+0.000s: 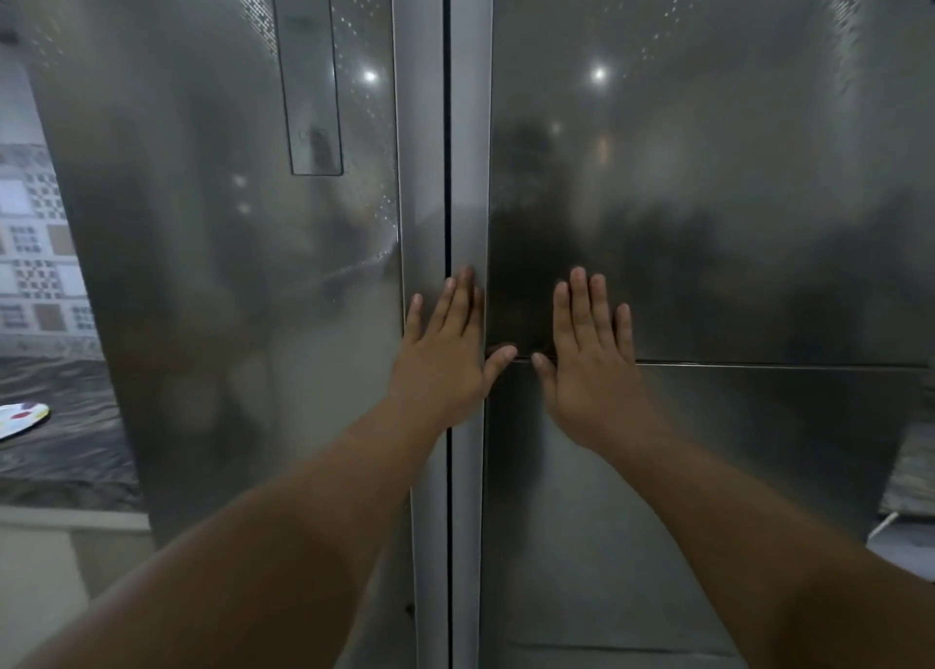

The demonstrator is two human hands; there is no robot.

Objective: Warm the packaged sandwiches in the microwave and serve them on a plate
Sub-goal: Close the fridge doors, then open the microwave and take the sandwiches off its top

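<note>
Sandwiches nowhere visible; task barely begun. My left hand (445, 349) and right hand (589, 360) flat, fingers straight, pressing closed grey steel fridge doors (708, 213); patterned white plate (20, 418) waits far left.

Two bare forearms reach in from the near edge, no sleeves, watch or rings visible. The left hand (445, 360) and right hand (589, 365) show short, unpainted nails.

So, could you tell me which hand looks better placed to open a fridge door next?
Probably the left hand: it lies flat across the silver edge strips beside the dark centre gap. The right hand lies flat further out on the grey steel right door.
</note>
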